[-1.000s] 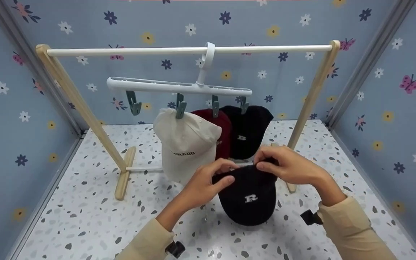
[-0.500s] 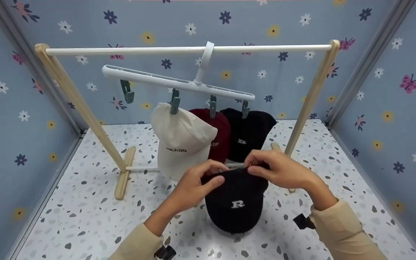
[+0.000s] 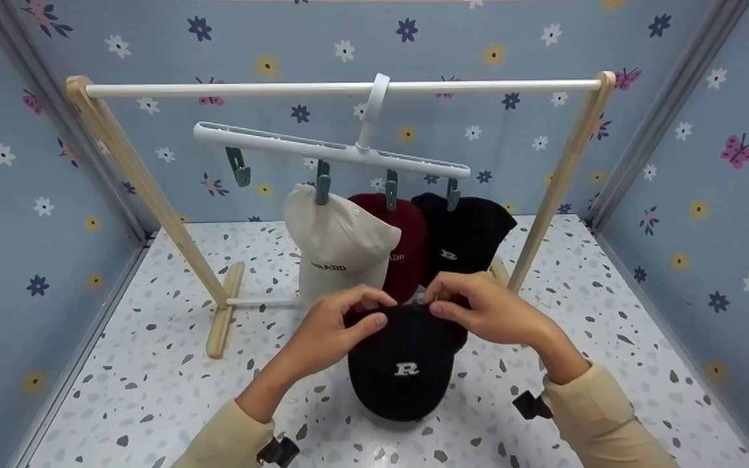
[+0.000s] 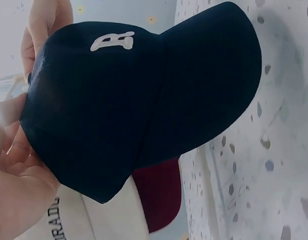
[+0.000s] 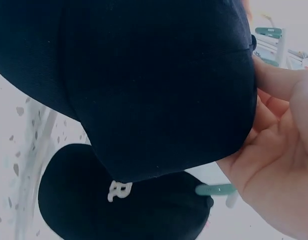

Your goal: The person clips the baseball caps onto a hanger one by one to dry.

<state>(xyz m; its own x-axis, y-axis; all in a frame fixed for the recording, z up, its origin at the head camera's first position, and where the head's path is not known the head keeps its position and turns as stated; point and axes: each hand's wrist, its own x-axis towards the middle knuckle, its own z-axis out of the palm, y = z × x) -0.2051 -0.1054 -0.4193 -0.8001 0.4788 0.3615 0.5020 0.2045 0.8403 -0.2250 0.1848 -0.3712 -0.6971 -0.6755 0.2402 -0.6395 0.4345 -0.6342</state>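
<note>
A black cap with a white R (image 3: 404, 390) hangs brim down between both hands, in front of the rack. The left hand (image 3: 339, 328) pinches its crown on the left, thumb on the near side. On the right of the crown, the right hand (image 3: 485, 309) pinches the cap close to the top button. Behind it, a white hanger (image 3: 283, 143) tilts down to the right. From its green clips hang a white cap (image 3: 335, 234), a dark red cap (image 3: 407, 234) and another black cap (image 3: 469, 234). The leftmost clip (image 3: 238, 167) holds nothing.
The hanger hooks over the white rail (image 3: 231, 90) of a wooden-legged rack (image 3: 147, 182). Speckled white tabletop (image 3: 153, 396) lies beneath. Flower-patterned walls (image 3: 693, 195) enclose the back and sides.
Both hands have moved left with the black cap. The hanger has gone from nearly level to tilted, its left end higher, and the hung caps have swung slightly.
</note>
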